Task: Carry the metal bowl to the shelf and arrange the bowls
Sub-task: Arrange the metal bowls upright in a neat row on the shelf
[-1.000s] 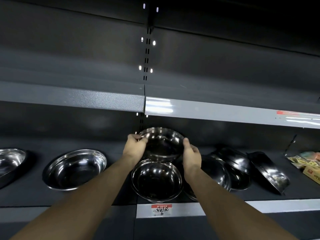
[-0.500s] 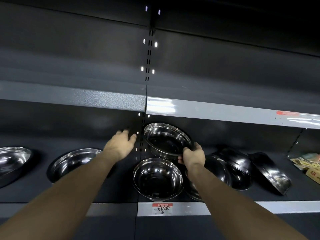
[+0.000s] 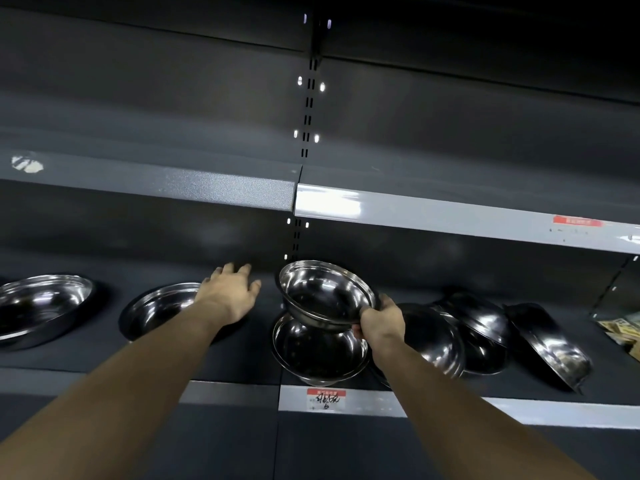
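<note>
While the right hand pinches its near rim, the metal bowl hangs tilted above another bowl on the shelf. More bowls lean at right. To the left, the left hand hovers, fingers spread, over a wide bowl.

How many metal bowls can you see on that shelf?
7: far left; under the left hand; one gripped by the right hand; one beneath it; three leaning at right. Nested bowls may be hidden.
</note>
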`<state>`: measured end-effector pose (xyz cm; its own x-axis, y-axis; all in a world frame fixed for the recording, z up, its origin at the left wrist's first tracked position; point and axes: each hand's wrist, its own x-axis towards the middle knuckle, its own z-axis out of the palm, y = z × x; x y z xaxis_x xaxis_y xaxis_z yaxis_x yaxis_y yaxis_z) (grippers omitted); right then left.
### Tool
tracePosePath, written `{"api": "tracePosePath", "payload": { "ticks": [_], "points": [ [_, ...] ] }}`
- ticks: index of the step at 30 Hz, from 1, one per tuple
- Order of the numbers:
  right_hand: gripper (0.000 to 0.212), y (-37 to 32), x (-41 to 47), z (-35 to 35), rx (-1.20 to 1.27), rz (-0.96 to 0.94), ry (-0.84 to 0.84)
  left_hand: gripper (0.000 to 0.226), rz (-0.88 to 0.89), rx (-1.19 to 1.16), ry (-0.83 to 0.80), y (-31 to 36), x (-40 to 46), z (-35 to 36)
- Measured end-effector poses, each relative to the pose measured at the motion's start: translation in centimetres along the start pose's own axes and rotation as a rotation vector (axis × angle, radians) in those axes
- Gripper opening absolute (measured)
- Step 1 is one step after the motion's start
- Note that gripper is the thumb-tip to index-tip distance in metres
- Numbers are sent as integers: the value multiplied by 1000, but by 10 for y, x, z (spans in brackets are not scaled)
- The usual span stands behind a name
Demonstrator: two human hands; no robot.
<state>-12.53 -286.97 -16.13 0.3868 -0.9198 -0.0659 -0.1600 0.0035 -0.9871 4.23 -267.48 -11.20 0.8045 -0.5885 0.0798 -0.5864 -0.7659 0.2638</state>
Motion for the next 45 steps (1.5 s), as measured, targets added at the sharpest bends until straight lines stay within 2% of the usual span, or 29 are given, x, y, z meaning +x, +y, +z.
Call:
{"api": "tracePosePath", "payload": {
  "ticks": [4,15,25,27,29,31,45],
  "points": [
    [26,7,-8,-3,-23,20,-50,59,-7,55,-14,-1,-11,2],
    [31,31,-29,1,-163,94,-71,59,33,180,-75,-14,-28,14],
    [47,42,-43,9,-155,143,-36,57,65,128,-109,-26,-32,20],
    [47,42,-47,9,-218,115,-13,56,67,101,-113,-26,-31,20],
    [52,40,-51,6,-382,76,13,54,83,77,-106,-24,-28,20],
    [57,38,-54,0,-480,63,29,54,107,62,-96,-18,-25,21],
    [59,19,-17,-93,-410,8,143,54,300,10,-110,108,-21,50]
  ]
}}
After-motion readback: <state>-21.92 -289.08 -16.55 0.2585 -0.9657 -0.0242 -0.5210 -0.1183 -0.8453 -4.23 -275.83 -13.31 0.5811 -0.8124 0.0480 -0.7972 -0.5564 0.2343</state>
